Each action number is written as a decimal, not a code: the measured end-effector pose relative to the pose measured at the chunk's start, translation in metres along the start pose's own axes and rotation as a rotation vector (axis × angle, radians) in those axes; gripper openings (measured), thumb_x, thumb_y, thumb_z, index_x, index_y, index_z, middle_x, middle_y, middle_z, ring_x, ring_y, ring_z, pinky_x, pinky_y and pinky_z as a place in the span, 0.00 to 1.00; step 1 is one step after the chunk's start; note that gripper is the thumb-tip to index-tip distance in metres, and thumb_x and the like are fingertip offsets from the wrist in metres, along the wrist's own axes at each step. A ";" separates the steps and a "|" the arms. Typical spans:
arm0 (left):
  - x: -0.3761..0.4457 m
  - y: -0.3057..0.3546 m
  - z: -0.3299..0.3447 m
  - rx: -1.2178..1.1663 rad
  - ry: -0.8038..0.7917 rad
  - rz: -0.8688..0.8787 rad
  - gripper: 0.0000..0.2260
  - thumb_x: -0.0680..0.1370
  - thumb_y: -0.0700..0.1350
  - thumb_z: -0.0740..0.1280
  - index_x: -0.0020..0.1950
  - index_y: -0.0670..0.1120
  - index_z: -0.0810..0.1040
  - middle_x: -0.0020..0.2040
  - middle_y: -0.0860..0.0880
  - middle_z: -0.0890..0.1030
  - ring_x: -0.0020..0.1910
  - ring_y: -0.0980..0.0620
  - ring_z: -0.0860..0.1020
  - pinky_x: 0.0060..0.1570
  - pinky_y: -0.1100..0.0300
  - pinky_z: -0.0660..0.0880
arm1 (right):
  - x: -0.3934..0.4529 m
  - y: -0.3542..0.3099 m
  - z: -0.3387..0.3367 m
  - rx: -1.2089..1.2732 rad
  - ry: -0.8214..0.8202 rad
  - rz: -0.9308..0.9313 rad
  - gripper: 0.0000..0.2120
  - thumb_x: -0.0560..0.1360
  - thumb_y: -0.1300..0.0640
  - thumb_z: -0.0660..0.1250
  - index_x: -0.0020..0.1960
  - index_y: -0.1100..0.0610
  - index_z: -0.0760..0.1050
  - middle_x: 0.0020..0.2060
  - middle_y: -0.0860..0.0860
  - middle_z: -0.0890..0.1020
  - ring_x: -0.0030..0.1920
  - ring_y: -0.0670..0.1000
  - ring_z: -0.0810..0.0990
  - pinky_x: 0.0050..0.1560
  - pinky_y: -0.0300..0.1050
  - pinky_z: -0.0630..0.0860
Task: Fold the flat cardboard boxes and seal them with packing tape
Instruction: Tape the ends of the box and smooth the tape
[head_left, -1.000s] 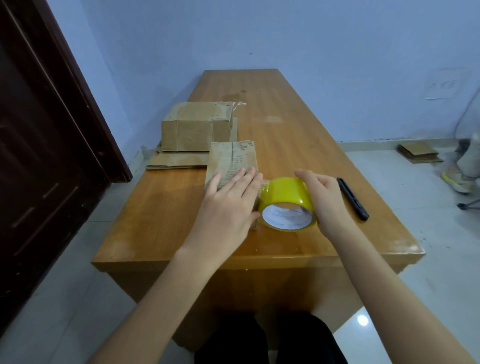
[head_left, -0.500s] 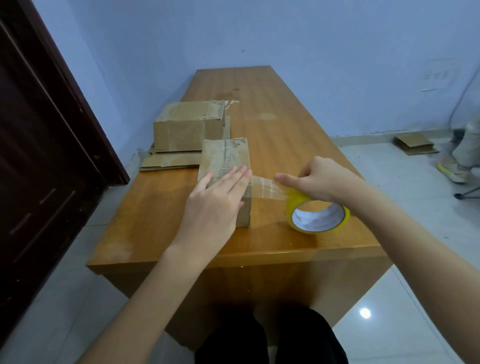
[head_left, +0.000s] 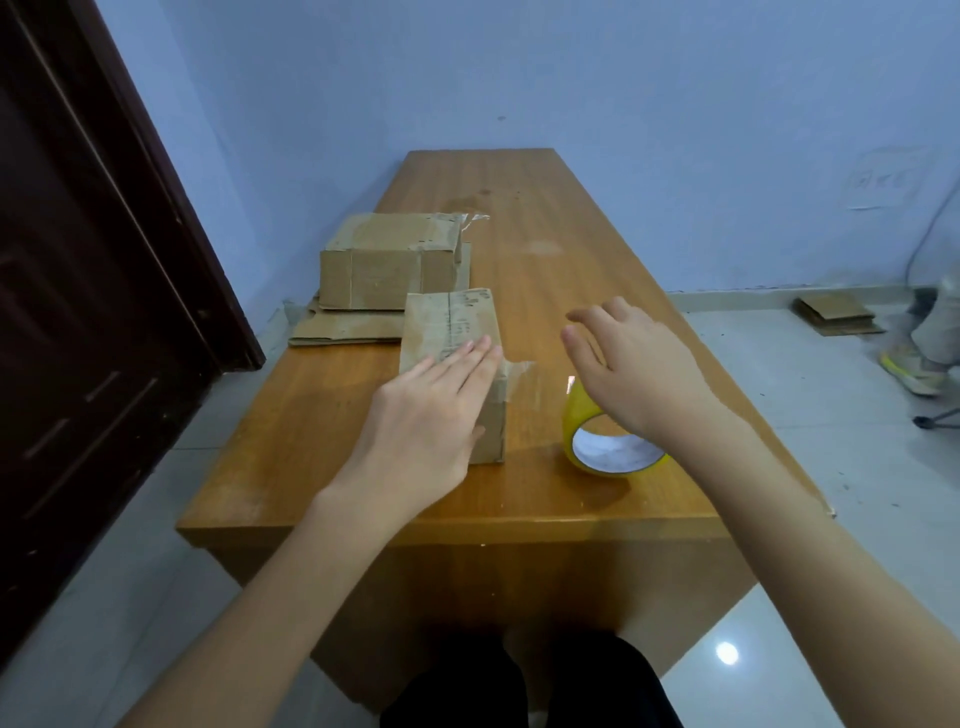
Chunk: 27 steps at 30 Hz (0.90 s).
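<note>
Currently, left hand (head_left: 431, 415): fingers straight, pressed flat on the box (head_left: 452, 332).
Right hand (head_left: 628, 369): spread, hovering above the tape roll (head_left: 608, 447), holding nothing.
Tape strip (head_left: 519, 370): runs off the box's right edge.
Box location: near end of the table (head_left: 545, 234).

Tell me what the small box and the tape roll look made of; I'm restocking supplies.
Small box: brown cardboard, matte, worn, with creased edges and scribbled marks. Tape roll: glossy yellowish plastic film wound on a core with a white inner face, probably card. The pulled strip looks clear and shiny.
</note>
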<state>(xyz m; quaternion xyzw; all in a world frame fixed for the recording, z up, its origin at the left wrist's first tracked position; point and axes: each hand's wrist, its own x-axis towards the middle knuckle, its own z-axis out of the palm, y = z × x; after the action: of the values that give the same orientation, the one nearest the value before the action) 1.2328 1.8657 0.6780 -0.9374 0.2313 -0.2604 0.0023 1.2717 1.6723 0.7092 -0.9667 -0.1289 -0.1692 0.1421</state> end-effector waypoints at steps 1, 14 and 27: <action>0.000 0.000 0.000 -0.001 0.009 0.002 0.34 0.64 0.44 0.79 0.67 0.39 0.74 0.64 0.42 0.76 0.61 0.46 0.77 0.56 0.49 0.76 | -0.008 -0.009 -0.001 0.067 0.042 -0.023 0.20 0.82 0.49 0.51 0.70 0.55 0.69 0.63 0.53 0.73 0.62 0.55 0.71 0.58 0.48 0.67; 0.002 -0.009 0.001 -0.038 0.123 0.047 0.19 0.78 0.47 0.56 0.64 0.42 0.77 0.62 0.45 0.79 0.59 0.51 0.79 0.52 0.56 0.77 | -0.040 -0.059 0.057 -0.016 -0.008 0.042 0.31 0.68 0.52 0.53 0.65 0.66 0.73 0.63 0.63 0.76 0.67 0.61 0.73 0.67 0.55 0.67; 0.002 -0.009 0.006 -0.048 0.157 0.020 0.17 0.77 0.45 0.62 0.64 0.43 0.78 0.61 0.47 0.79 0.59 0.51 0.79 0.54 0.57 0.76 | -0.034 -0.055 0.051 -0.131 -0.101 -0.024 0.22 0.66 0.53 0.67 0.55 0.65 0.80 0.57 0.62 0.80 0.63 0.61 0.76 0.63 0.52 0.72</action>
<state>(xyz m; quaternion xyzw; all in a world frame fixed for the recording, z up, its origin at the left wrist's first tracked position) 1.2416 1.8720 0.6751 -0.9115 0.2462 -0.3275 -0.0356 1.2395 1.7326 0.6636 -0.9796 -0.1363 -0.1299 0.0699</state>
